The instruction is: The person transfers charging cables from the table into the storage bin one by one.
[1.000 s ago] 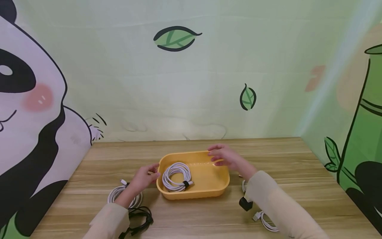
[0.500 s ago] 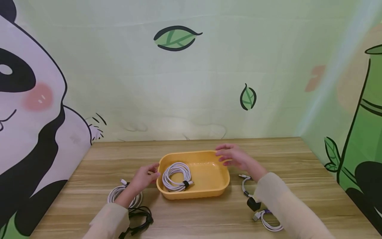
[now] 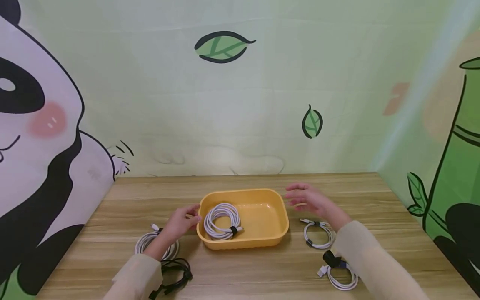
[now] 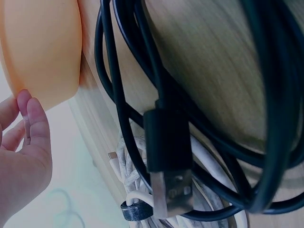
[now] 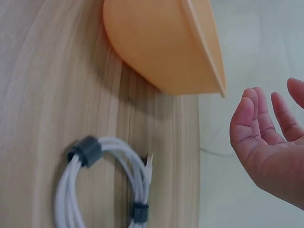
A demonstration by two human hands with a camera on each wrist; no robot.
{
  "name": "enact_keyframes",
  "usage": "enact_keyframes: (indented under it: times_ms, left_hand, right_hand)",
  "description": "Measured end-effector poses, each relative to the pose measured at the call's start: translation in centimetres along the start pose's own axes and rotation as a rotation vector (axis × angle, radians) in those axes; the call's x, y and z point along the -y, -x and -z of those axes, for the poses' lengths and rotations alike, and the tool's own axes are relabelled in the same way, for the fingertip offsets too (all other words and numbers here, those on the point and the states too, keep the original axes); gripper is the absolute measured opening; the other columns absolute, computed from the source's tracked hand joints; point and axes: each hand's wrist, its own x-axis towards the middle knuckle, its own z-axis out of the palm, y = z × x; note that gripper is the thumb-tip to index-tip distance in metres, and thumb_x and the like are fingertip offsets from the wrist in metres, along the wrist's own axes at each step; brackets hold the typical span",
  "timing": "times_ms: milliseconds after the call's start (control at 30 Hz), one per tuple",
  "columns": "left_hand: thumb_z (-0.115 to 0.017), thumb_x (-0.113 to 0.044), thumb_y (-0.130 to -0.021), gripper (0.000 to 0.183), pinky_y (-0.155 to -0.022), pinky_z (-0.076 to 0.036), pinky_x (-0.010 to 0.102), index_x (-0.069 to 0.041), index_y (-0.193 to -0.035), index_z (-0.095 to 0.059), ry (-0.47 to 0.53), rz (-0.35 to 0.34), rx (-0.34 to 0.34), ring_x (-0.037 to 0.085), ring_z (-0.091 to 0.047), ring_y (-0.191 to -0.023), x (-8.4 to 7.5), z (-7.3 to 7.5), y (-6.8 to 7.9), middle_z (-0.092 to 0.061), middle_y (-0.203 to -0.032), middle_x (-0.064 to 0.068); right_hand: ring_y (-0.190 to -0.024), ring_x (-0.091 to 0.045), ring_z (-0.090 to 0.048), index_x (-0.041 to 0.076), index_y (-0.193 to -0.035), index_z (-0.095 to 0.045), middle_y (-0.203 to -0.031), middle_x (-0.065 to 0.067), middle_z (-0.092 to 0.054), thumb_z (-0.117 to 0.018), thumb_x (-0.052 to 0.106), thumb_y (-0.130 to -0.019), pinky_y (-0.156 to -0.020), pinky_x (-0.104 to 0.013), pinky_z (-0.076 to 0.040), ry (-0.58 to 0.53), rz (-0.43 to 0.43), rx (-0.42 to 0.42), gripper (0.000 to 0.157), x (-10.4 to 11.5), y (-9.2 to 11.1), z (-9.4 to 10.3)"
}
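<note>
A yellow plastic tray (image 3: 243, 244) stands on the wooden table, a coiled white cable (image 3: 221, 223) with a black strap lying in its left half. At the tray's left end is my left hand (image 3: 180, 225), fingertips right at the rim, with the fingers loosely bent. In the left wrist view, the fingertips (image 4: 35, 110) overlap the lower end of the tray's outer wall. My right hand (image 3: 309, 199) is off the tray's right end, its fingers spread and holding nothing. In the right wrist view, a gap shows between the tray (image 5: 161, 47) and that hand.
By the left forearm lie a coiled white cable (image 3: 144, 243) and a black cable (image 3: 187, 273) with a USB plug (image 4: 171, 190). On the right are two coiled white cables, one upper coil (image 3: 308, 238) and one lower coil (image 3: 343, 286). A cartoon-printed backdrop (image 3: 262, 104) stands behind.
My right hand has moved right, from over the tray's back right corner to outside it, uncovering the cables on the right. My left hand and the tray have stayed in place.
</note>
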Motion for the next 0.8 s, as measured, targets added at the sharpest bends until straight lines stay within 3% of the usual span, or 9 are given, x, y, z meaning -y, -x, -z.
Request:
enact_keyframes:
  times_ms: [367, 800]
  left_hand:
    - [-0.054, -0.005, -0.086, 0.043, -0.071, -0.054, 0.033, 0.0, -0.128, -0.044, 0.002, -0.024, 0.007, 0.017, -0.056, -0.083, 0.0, 0.1, 0.0, -0.054, -0.1, 0.015]
    - [-0.054, -0.004, -0.086, 0.043, -0.071, -0.054, 0.033, 0.001, -0.128, -0.044, 0.007, -0.034, 0.009, 0.015, -0.056, -0.078, 0.1, 0.1, 0.0, -0.053, -0.099, 0.015]
  right_hand:
    - [-0.074, -0.012, -0.057, 0.006, -0.111, -0.048, -0.086, 0.005, -0.062, -0.053, 0.012, -0.086, -0.068, -0.025, -0.049, -0.013, -0.017, -0.015, 0.026, -1.3, 0.7, 1.6]
    - [-0.075, -0.014, -0.057, 0.002, -0.115, -0.046, -0.086, 0.005, -0.061, -0.053, 0.011, -0.085, -0.07, -0.028, -0.049, 0.014, -0.032, -0.027, 0.032, -2.8, 1.3, 2.8]
